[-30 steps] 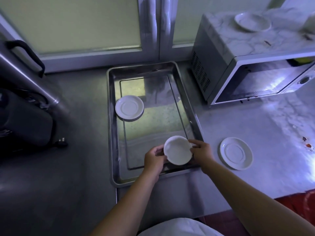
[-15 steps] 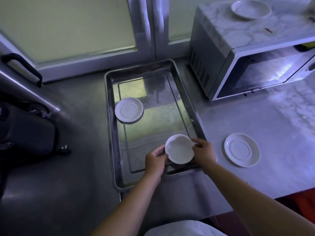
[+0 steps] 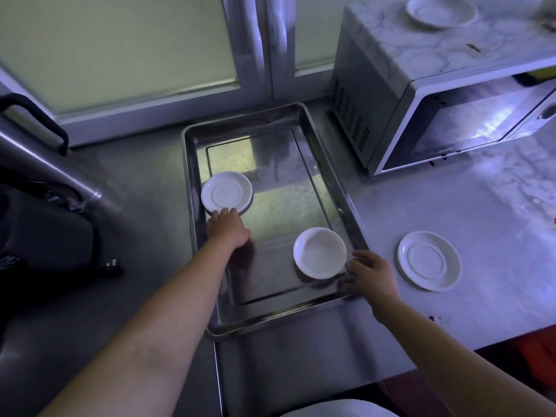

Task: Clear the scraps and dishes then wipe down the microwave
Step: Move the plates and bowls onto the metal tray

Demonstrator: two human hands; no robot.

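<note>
Reaches the left grip (image 3: 228, 227) forward inside the steel tray (image 3: 279, 315), with fingers stretched nearly straight and tips laid on the near edge of the white saucer (image 3: 226, 192) just ahead of it. Holds nothing yet, merely touches. Probably means to drag that saucer closer or to work fingertips under its rim, given a flat dish on slick metal with little to pinch from above. Rests the right grip (image 3: 371, 270) over the tray's near right corner, loosely spread and empty, with fingertips just beside the white bowl (image 3: 319, 252) to its left. Cannot tell whether brushing the bowl's rim or only hovering next to it. Has the bowl upright on the tray floor, apparently as part of a gathering pile, so as to carry all the dishes off in one trip rather than piece by piece. Leaves a second saucer (image 3: 428, 260) on the desk (image 3: 496, 212) just right of the right grip, within easy reach for the next pick. Leaves a third saucer (image 3: 440, 10) on top of the microwave (image 3: 436, 115), far ahead and to the right of both grips. Shows a dark scrap (image 3: 474, 48) on the microwave's top near that third saucer, and small dark specks (image 3: 437, 319) on the desk beside the right forearm. Judging by all this: midway through collecting dishes, scraps not yet cleared, wiping not yet begun, no cloth in view.
</note>
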